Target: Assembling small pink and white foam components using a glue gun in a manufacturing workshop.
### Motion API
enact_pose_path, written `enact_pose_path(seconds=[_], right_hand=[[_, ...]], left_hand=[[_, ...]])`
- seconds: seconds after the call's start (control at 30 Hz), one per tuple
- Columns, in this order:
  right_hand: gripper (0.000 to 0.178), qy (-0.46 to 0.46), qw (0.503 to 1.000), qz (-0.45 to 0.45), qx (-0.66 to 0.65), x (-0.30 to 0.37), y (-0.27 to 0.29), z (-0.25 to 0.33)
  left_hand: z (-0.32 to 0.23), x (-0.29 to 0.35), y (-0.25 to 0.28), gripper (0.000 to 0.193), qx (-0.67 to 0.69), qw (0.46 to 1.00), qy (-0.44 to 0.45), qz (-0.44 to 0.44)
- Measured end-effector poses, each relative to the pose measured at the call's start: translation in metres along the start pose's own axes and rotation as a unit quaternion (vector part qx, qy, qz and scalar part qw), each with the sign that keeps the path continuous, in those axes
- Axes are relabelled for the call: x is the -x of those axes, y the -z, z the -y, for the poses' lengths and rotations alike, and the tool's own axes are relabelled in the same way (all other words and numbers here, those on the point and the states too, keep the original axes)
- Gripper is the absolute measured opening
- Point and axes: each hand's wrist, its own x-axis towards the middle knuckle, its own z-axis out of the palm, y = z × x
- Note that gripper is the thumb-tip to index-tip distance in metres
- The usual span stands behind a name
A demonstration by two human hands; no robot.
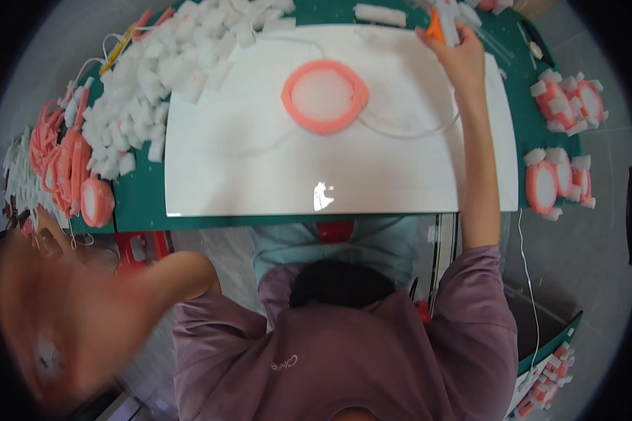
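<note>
At the far right of the white board, my right hand [465, 59] is wrapped round a hot glue gun [448, 27], white with an orange trigger. My left hand [70, 316] is raised at the lower left, away from the table. It is smeared by motion, so its fingers and anything in them cannot be made out. A round piece with a pink foam rim [297, 117] and a pale white centre lies on the white board [239, 179], touched by neither hand. The glue gun's white cord [414, 135] curves across the board close to the pink rim.
White foam blocks [147, 77] are heaped at the back left. Beside them lie pink foam strips [67, 165] and a pink-rimmed round piece [97, 201]. Similar pieces with white blocks [549, 179] stand along the right edge of the green table [139, 200]. Another person's arm [53, 228] shows at the left.
</note>
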Motion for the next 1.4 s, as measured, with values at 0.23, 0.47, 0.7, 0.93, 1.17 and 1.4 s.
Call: enact_pose_path(seconds=[0.23, 0.47, 0.7, 0.93, 1.17, 1.4], right_hand=[[0.077, -0.063, 0.998, 0.014, 0.006, 0.008, 0.018, -0.006], [0.070, -0.092, 0.994, 0.006, -0.059, 0.012, 0.017, 0.024], [0.063, -0.056, 0.994, -0.003, -0.095, 0.019, 0.015, 0.033], [0.072, 0.169, 0.981, 0.012, 0.093, 0.028, 0.009, 0.033], [0.070, 0.215, 0.969, 0.049, 0.108, 0.031, 0.002, 0.030], [0.066, 0.206, 0.971, 0.073, 0.102, 0.033, 0.001, 0.031]], left_hand=[[0.225, 0.075, -0.065, 0.072, -0.418, 0.803, 0.195, 0.376], [0.223, 0.065, -0.050, 0.067, -0.362, 0.709, 0.357, 0.490], [0.233, 0.079, -0.024, 0.064, -0.284, 0.872, 0.312, 0.248], [0.232, 0.082, -0.011, 0.074, -0.253, 0.871, 0.351, 0.234], [0.235, 0.089, -0.005, 0.086, -0.228, 0.876, 0.376, 0.197], [0.241, 0.093, -0.005, 0.084, -0.201, 0.898, 0.350, 0.176]])
